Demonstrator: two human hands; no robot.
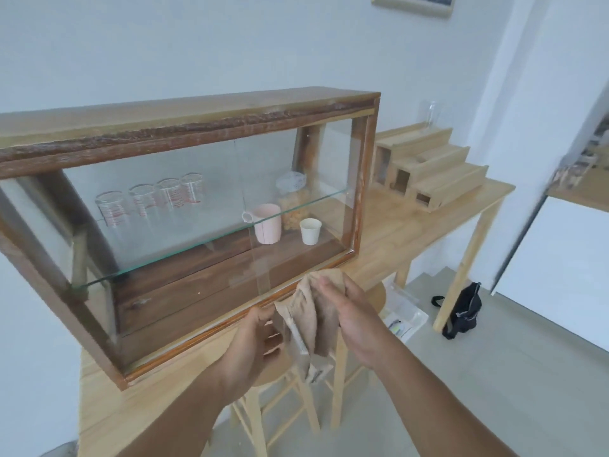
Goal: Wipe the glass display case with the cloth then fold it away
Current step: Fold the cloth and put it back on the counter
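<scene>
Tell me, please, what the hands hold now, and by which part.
Both hold the beige cloth. The right hand covers its bunched upper part; the left hand pinches its left edge. The rest hangs loose, off the glass display case.

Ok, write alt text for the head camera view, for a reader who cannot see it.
Two bare hands, left hand and right hand, hold a crumpled beige cloth in front of a wood-framed glass display case on a light wooden table. Inside the case are measuring glasses, a pink cup and a small white cup.
</scene>
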